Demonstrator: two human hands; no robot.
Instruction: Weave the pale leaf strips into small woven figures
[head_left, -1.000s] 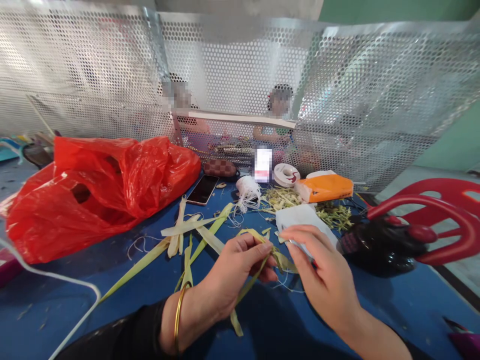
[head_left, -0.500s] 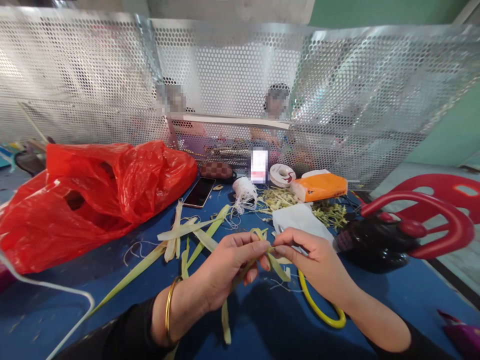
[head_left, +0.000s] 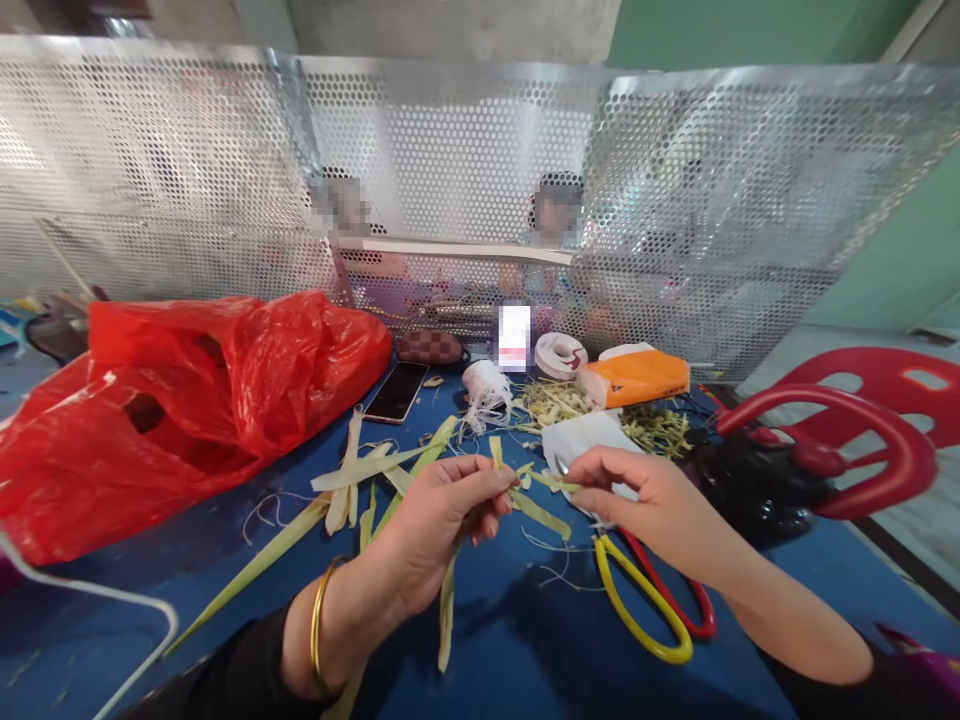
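My left hand (head_left: 431, 520), with a gold bangle at the wrist, pinches pale green leaf strips (head_left: 544, 516) between thumb and fingers. A short end sticks up above the fingertips, and a longer tail hangs below the palm. To its right, my right hand (head_left: 637, 495) has thumb and forefinger closed on the tip of a thin strip stretching between the hands. Scissors (head_left: 660, 652) with one yellow and one red handle lie under my right forearm, their blades mostly hidden. Flat leaf strips (head_left: 262, 565) are strewn to the left on the blue table.
Behind the hands are a white string spool (head_left: 487, 390), a ribbon roll (head_left: 556, 353), an orange packet (head_left: 637, 378), white paper (head_left: 581, 435) and a phone (head_left: 397, 390). A red plastic bag (head_left: 300, 350) lies left; a dark red-handled pot (head_left: 757, 490) stands right. People sit beyond the perforated screen (head_left: 465, 140).
My hands have moved apart, drawing a thin strip out between them. The left went slightly left, the right slightly right. More of the scissors now shows, including the red handle.
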